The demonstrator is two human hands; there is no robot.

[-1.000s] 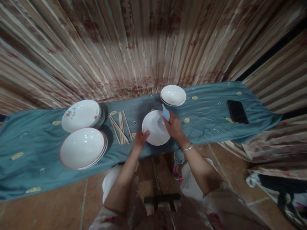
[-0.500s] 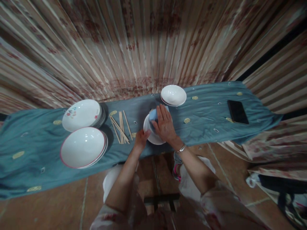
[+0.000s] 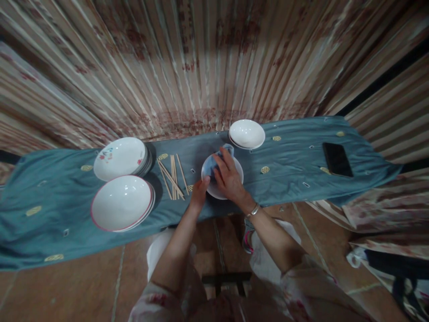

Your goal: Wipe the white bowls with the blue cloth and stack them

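A small white bowl (image 3: 215,191) stands near the front edge of the cloth-covered table. My left hand (image 3: 200,191) is closed on the bowl's left rim, thumb on the inner side. Inside the bowl, my right hand (image 3: 230,178) presses a light blue cloth (image 3: 209,166) against the wall, fingers bent over it. Part of the cloth sticks up past the far rim. The palm and fingers hide much of the bowl's inside. Just left of the bowl lie several wooden chopsticks (image 3: 173,176), some crossed.
At the left are a stack of flowered plates (image 3: 119,156) and a stack of larger red-rimmed bowls (image 3: 120,203). Small white bowls (image 3: 247,133) are stacked behind the working spot. A black phone-like slab (image 3: 338,159) lies at the right. A curtain (image 3: 201,67) hangs behind the table.
My right hand and the blue cloth have shifted within the bowl; the cloth now spreads along its far left wall, and my fingers are more spread. The view has shifted slightly.
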